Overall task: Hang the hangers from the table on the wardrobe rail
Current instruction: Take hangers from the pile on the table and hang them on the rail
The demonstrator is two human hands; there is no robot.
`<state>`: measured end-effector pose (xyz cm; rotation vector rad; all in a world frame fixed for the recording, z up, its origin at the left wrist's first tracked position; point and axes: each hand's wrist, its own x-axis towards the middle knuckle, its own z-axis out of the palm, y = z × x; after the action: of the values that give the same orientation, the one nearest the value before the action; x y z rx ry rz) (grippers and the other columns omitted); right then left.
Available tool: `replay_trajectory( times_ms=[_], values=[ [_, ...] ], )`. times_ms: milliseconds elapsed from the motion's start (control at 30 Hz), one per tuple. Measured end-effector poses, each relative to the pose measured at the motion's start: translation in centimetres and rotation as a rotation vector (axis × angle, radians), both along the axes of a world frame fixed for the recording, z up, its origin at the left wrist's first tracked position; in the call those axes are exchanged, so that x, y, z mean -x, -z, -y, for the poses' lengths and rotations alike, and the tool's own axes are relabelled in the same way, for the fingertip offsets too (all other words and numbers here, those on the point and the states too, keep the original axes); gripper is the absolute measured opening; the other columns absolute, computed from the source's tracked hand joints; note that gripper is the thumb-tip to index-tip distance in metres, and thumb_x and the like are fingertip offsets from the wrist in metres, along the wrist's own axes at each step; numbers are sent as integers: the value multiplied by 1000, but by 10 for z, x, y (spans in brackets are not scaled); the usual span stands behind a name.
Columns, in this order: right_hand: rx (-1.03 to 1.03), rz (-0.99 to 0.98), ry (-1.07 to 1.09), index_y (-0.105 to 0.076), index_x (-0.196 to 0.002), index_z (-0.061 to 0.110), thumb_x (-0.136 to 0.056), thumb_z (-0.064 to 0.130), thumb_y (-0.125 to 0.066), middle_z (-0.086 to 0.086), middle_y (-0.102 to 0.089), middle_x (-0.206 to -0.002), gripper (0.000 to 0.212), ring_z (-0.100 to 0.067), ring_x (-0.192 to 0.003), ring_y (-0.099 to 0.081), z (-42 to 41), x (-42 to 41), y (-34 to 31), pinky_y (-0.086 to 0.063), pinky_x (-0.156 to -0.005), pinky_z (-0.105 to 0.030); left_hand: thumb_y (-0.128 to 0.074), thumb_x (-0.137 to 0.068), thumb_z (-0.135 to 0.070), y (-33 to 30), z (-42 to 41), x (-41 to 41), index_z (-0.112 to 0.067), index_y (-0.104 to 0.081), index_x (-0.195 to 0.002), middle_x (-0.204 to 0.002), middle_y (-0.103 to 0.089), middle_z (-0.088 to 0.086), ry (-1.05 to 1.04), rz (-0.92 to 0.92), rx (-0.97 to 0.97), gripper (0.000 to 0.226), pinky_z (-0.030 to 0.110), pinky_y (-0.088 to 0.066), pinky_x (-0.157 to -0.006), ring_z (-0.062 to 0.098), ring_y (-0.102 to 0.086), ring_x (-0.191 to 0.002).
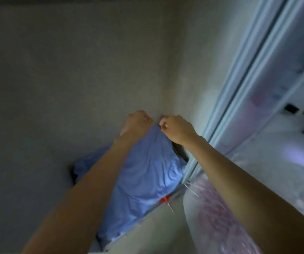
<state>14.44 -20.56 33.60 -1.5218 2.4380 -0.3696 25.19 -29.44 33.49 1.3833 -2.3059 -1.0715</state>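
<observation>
Currently both hands are raised together at centre frame inside a dim wardrobe recess with plain grey walls (56, 79). Left hand (138, 121) is curled into a fist at the top of a soft light-blue cloth garment (144, 165); what it grips is hidden behind the fingers. Right hand (177, 128) pinches the garment's top edge just beside the left. No hanger or rail is visible; presumably both sit under the cloth at the hands.

Judgement: the garment is light, limp and creased, so it will sag and slide; hold belongs at the hidden hook or shoulders, not the fabric.

The garment hangs from the grip toward lower centre, between the forearms. A pale sliding door frame (239, 88) runs down the right.
</observation>
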Motion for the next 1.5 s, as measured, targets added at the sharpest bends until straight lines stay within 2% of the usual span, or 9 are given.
replay_trajectory(
  times_ms=[167, 333, 533, 633, 800, 1000, 1133, 1267, 1500],
  values=[
    [-179, 77, 261, -63, -115, 22, -94, 22, -41, -8, -63, -124, 31, -30, -115, -58, -109, 76, 100, -48, -95, -38, -46, -91, -23, 85, -83, 77, -4, -65, -101, -105, -69, 17, 160, 104, -122, 28, 42, -54, -88, 34, -65, -98],
    [-403, 200, 302, -52, -129, 11, -92, 21, -48, -13, -54, -133, 38, -29, -122, -52, -233, 141, 184, -43, -98, -34, -44, -94, -24, 159, -183, 142, -8, -60, -116, -117, -62, 14, 219, 225, -183, 31, 35, -47, -89, 33, -58, -110],
    [-474, 252, 352, -39, -143, 16, -89, 23, -56, -16, -47, -139, 57, -32, -121, -50, -341, 199, 266, -42, -97, -35, -49, -93, -23, 246, -273, 208, -12, -56, -123, -127, -59, 11, 429, 259, -257, 33, 34, -43, -99, 30, -54, -119],
    [-505, 342, 301, -24, -149, 24, -87, 32, -57, -11, -22, -155, 71, -32, -136, -34, -371, 217, 307, -36, -107, -40, -49, -93, -24, 285, -299, 235, -18, -40, -140, -141, -46, 13, 550, 341, -251, 48, 37, -38, -106, 30, -45, -129],
    [-504, 398, 345, -11, -152, 21, -89, 31, -57, -12, -9, -158, 78, -32, -144, -18, -389, 239, 346, -24, -115, -42, -58, -87, -27, 335, -315, 264, -23, -28, -147, -151, -32, 13, 666, 449, -268, 67, 39, -34, -111, 29, -37, -136],
    [-508, 515, 491, 0, -152, 22, -92, 31, -55, -11, 4, -159, 81, -30, -147, -5, -383, 261, 383, -21, -117, -41, -65, -83, -32, 361, -328, 277, -20, -29, -142, -124, -48, 19, 635, 506, -52, 70, 41, -43, -87, 35, -48, -116],
    [-540, 478, 506, 2, -152, 19, -98, 29, -43, -20, -6, -157, 71, -36, -145, -12, -379, 266, 402, -24, -115, -48, -73, -78, -26, 375, -334, 283, -12, -27, -138, -114, -51, 19, 647, 462, -99, 77, 34, -39, -71, 34, -55, -102],
    [-528, 498, 566, -13, -151, 11, -99, 18, -38, -26, -34, -144, 58, -40, -128, -43, -378, 273, 414, -40, -103, -49, -72, -80, -20, 389, -340, 285, -13, -23, -142, -130, -41, 21, 709, 489, -111, 80, 38, -44, -78, 37, -54, -109],
    [-542, 309, 571, -47, -127, -1, -97, 8, -39, -23, -50, -130, 32, -36, -118, -52, -383, 280, 422, -44, -95, -43, -75, -78, -14, 397, -356, 287, -2, -34, -134, -141, -23, 29, 636, 489, 40, 69, 38, -51, -82, 37, -61, -100]
  ],
)
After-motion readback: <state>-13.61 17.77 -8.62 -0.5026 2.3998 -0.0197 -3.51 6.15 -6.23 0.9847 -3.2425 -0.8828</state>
